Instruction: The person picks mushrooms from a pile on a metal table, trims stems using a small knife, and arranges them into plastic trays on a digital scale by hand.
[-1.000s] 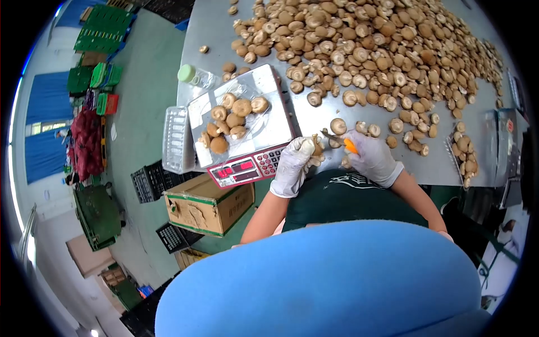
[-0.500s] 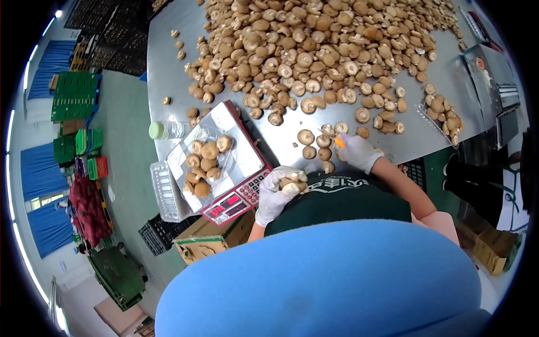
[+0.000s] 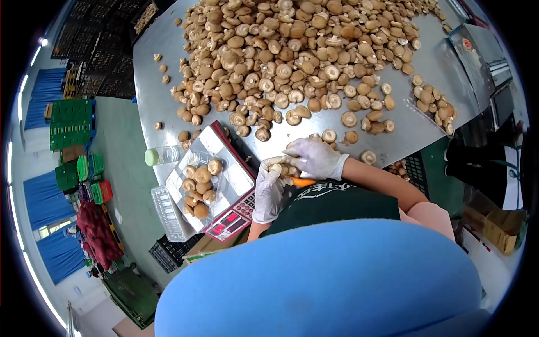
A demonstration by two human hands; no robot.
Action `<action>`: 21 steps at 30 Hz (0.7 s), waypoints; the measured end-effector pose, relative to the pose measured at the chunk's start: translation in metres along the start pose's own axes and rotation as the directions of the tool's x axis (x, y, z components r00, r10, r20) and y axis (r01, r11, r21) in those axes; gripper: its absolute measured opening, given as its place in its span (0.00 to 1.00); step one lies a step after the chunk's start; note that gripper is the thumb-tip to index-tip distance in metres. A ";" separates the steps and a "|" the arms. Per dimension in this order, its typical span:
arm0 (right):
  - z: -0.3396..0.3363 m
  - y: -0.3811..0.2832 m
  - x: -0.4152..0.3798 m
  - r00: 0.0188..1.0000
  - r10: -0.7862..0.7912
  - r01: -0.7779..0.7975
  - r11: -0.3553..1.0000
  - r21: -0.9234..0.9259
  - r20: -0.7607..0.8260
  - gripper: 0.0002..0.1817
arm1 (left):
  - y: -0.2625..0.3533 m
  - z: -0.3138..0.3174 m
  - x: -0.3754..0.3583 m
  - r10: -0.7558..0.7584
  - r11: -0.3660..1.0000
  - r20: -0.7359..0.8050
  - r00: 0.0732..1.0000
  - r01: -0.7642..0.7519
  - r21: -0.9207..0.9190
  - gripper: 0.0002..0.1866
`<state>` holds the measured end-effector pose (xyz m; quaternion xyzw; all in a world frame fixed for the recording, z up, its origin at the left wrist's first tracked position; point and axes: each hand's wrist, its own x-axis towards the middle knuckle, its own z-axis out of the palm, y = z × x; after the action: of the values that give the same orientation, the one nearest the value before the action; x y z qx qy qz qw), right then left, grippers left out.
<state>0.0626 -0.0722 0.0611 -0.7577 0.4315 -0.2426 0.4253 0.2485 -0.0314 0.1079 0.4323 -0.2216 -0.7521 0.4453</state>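
Note:
My left hand (image 3: 268,196), in a white glove, is closed around several shiitake mushrooms (image 3: 286,169) just in front of my dark apron. My right hand (image 3: 319,159), gloved too, is closed and comes over the same mushrooms from the right. Below its fingers sticks out an orange-handled tool (image 3: 304,182); its working end is hidden. Loose mushrooms (image 3: 329,135) lie beyond the right hand, partly covered by it. Left of my hands is a red-framed scale (image 3: 245,209), bearing a clear plastic tray of mushrooms (image 3: 202,175).
A large mushroom heap (image 3: 281,62) covers the far part of the metal table (image 3: 266,147). A green-capped bottle (image 3: 161,156) lies beside the scale, near stacked clear trays (image 3: 167,213). Another filled tray (image 3: 432,104) lies at right. A person in dark trousers (image 3: 477,160) stands there.
My right hand has moved left from the loose mushrooms to my left hand, bringing the orange-handled tool along. My left hand keeps its mushrooms. The camera view has shifted slightly.

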 end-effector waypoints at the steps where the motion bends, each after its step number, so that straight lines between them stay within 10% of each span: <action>1: -0.011 0.005 0.001 0.998 0.048 -0.053 0.989 -0.136 -0.041 0.19 | 0.003 0.008 0.001 -0.016 1.000 -0.033 0.999 0.017 0.011 0.13; 4: -0.053 0.042 -0.003 0.952 -0.069 -0.143 0.763 -0.631 -0.299 0.25 | -0.004 0.005 0.013 0.001 0.990 -0.044 0.999 0.005 0.137 0.06; 8: -0.100 0.073 -0.045 0.862 0.177 -0.468 0.638 -0.612 -0.475 0.28 | -0.009 0.000 0.034 -0.045 0.966 0.037 0.998 0.034 0.255 0.08; 12: -0.105 0.086 -0.079 0.871 0.137 -0.424 0.697 -0.579 -0.472 0.32 | -0.004 0.025 0.052 -0.090 0.952 0.019 0.996 0.080 0.295 0.04; 16: -0.099 0.085 -0.097 0.853 0.144 -0.425 0.750 -0.507 -0.501 0.31 | -0.021 0.035 0.078 -0.097 0.664 0.081 0.992 0.004 0.748 0.12; 18: -0.098 0.085 -0.106 0.845 0.126 -0.428 0.743 -0.514 -0.520 0.30 | -0.033 0.037 0.088 0.109 0.184 0.398 0.911 -0.412 0.893 0.14; 19: -0.097 0.088 -0.110 0.837 0.142 -0.419 0.787 -0.453 -0.529 0.30 | -0.037 0.041 0.089 0.021 0.049 0.326 0.945 -0.326 0.944 0.18; 21: -0.098 0.093 -0.116 0.825 0.162 -0.415 0.825 -0.385 -0.542 0.30 | -0.033 0.057 0.090 -0.049 0.088 0.282 0.958 -0.278 0.957 0.18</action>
<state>-0.1103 -0.0397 0.0325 -0.6766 0.6841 -0.2389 0.1310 0.1635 -0.0957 0.0738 0.5042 -0.7538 -0.4161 0.0661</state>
